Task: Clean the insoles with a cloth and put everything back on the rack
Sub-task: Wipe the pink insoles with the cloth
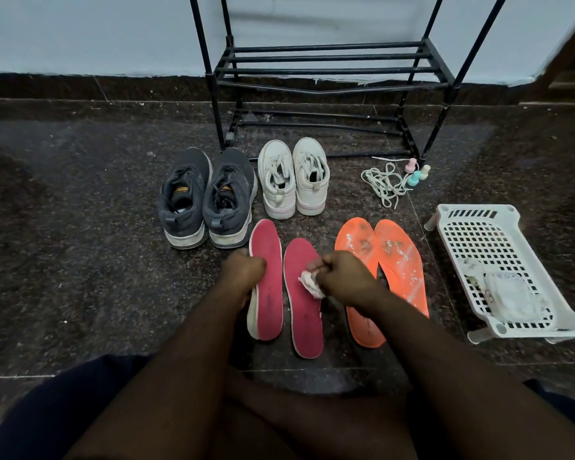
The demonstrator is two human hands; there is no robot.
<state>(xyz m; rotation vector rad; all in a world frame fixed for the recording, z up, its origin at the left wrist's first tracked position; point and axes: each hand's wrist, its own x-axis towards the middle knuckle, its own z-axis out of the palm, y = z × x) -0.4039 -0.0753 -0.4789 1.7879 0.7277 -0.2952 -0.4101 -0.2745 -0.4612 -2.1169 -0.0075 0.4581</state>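
nearest, bare forearms reaching out over crossed legs on the dark speckled floor (80, 260). left hand (243, 270) curled in a tight grip round the edge of the left pink insole (266, 283), tilting it up off the floor. right hand (346, 277) with its grip pinched on a crumpled white cloth (309, 283), pressed to the right pink insole (304, 307) lying flat just beside. to the right, two orange insoles (395, 260) side by side, flecked with white, partly under the right forearm. further right, a white perforated basket (498, 247) holding a pale packet. beyond, grey sneakers (206, 197) and white sneakers (292, 177), heels toward the camera; loose white laces (382, 182) and three small pastel bottles (415, 172) near the rack's foot. farthest, black metal rack (329, 68) against the pale wall.
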